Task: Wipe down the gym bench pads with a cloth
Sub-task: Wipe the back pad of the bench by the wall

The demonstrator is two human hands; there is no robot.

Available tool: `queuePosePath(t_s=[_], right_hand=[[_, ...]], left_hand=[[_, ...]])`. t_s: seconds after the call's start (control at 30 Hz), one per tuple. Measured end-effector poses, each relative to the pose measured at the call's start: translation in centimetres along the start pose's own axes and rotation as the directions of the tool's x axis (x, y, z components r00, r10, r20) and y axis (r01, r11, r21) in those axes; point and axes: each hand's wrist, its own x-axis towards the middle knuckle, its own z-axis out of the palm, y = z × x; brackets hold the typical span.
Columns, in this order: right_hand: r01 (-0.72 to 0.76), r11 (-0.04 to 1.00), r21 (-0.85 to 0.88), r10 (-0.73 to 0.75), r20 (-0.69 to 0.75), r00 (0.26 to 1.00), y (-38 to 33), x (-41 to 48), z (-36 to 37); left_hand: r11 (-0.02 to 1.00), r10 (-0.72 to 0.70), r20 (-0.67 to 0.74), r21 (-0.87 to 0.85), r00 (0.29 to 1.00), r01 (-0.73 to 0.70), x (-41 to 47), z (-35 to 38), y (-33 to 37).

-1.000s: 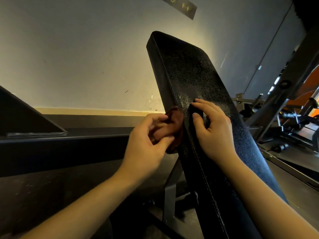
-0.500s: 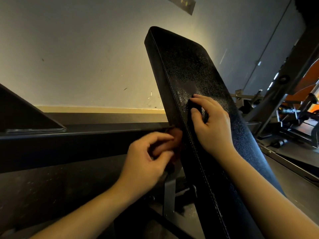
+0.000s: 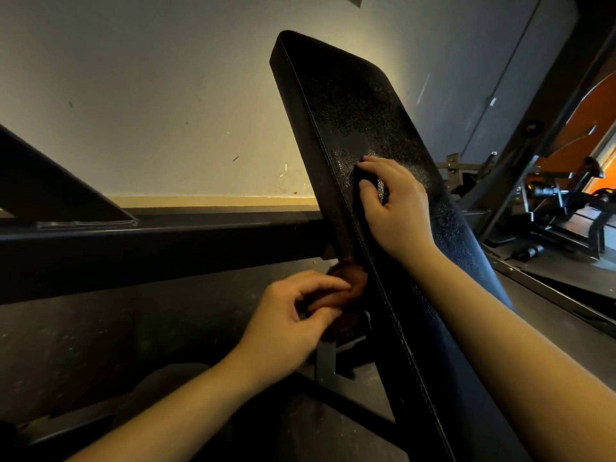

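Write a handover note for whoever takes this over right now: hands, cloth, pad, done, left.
Hands: the left hand grips the brown cloth and presses it to the left side edge of the bench pad, low down. The right hand rests on the pad face with fingers bent; unclear whether it holds anything.
Done: the pad face shows a sheen near the right hand; how much was wiped cannot be told.
Left, likely: the side edge lower down; other pads are not in view.

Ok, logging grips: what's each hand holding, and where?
Left hand pinches bunched reddish-brown cloth between thumb and fingers; right hand rests on black bench pad, hold unclear.
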Motion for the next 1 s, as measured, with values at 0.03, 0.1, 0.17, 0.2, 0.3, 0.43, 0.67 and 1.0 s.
queuePosePath(t_s=[0.03, 0.1, 0.17, 0.2, 0.3, 0.43, 0.67, 1.0], right_hand=[[0.006, 1.0, -0.007, -0.005, 0.013, 1.0, 0.0, 0.0, -0.1], [0.015, 1.0, -0.024, -0.014, 0.058, 0.998, -0.1, 0.1, -0.6], [0.018, 0.998, -0.052, -0.013, 0.099, 0.995, -0.1, 0.0, -1.6], [0.016, 0.998, -0.062, -0.009, 0.106, 0.994, -0.2, -0.4, -2.2], [-0.005, 0.997, -0.072, 0.015, 0.14, 0.99, -0.2, -3.3, -4.0], [-0.055, 0.991, -0.12, 0.078, 0.194, 0.978, 0.2, -9.5, -5.8], [-0.105, 0.991, -0.082, 0.113, 0.098, 0.989, 0.0, -13.9, -5.0], [-0.115, 0.992, -0.058, 0.119, 0.082, 0.99, 0.0, -13.9, -5.2]], left_hand=[[1.0, -0.008, -0.024, 0.014, 1.0, 0.008, 0.3, -0.6, 0.2], [0.998, 0.011, -0.199, 0.066, 0.98, 0.002, 2.0, -1.8, 0.9], [0.997, 0.03, -0.395, 0.082, 0.918, 0.003, 4.4, -2.7, 1.9], [0.996, 0.041, -0.461, 0.089, 0.886, 0.001, 5.7, -2.9, 2.2], [0.991, 0.093, -0.503, 0.132, 0.859, -0.03, 8.5, -2.2, 2.5], [0.983, 0.148, -0.498, 0.17, 0.854, -0.072, 8.3, 0.1, 1.9], [0.96, 0.155, -0.311, 0.272, 0.938, -0.068, 4.2, 1.2, 1.0], [0.89, -0.125, 0.042, 0.446, 0.991, 0.094, 1.2, -0.7, 1.7]])
